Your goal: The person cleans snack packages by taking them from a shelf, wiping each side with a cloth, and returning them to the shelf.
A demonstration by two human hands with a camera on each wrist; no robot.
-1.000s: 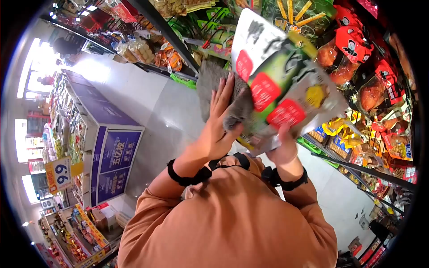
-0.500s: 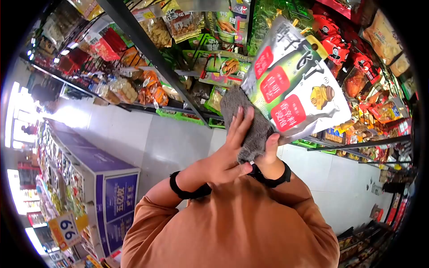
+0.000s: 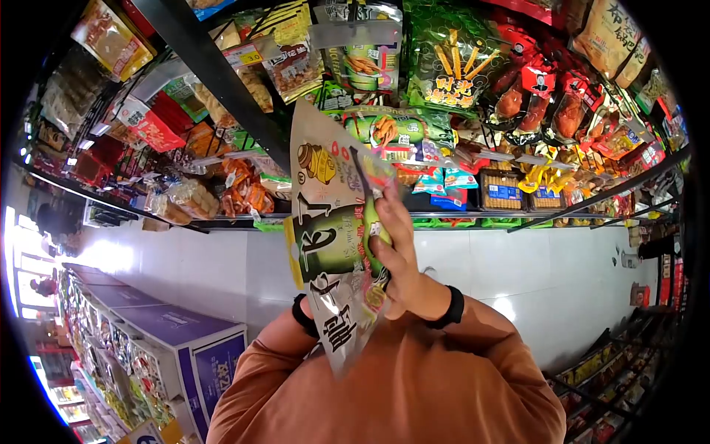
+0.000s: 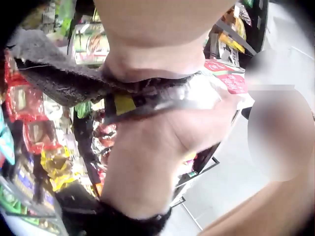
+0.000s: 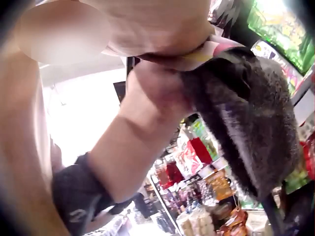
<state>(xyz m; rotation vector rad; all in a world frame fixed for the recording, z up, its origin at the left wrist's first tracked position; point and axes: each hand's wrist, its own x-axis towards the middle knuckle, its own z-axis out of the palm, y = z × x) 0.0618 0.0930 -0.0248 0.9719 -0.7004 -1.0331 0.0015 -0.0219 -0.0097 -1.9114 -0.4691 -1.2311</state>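
Note:
A silver and green snack bag [image 3: 333, 244] stands tilted on edge between the hands in the head view, its print turned sideways and upside down. My right hand [image 3: 399, 251] grips the bag's right side, fingers over its face. The bag covers my left hand in the head view, where only the banded wrist shows. In the right wrist view my left hand [image 5: 155, 91] is on the bag's other side with a grey cloth [image 5: 246, 123] hanging from it. The cloth hides its fingers. In the left wrist view the cloth sticks out to the left of both hands.
Shelves of packed snacks curve ahead, with a green snack bag [image 3: 451, 63], red packets [image 3: 536, 78] and trays of biscuits [image 3: 503, 192]. A dark shelf post [image 3: 222, 74] slants down from the upper left. At lower left stands a purple display stand [image 3: 214, 377] on the pale floor.
The bag has swung from the upper right to the middle and been turned over. My left hand and the cloth, in front of it earlier, are now behind it. The view has shifted toward the shelves.

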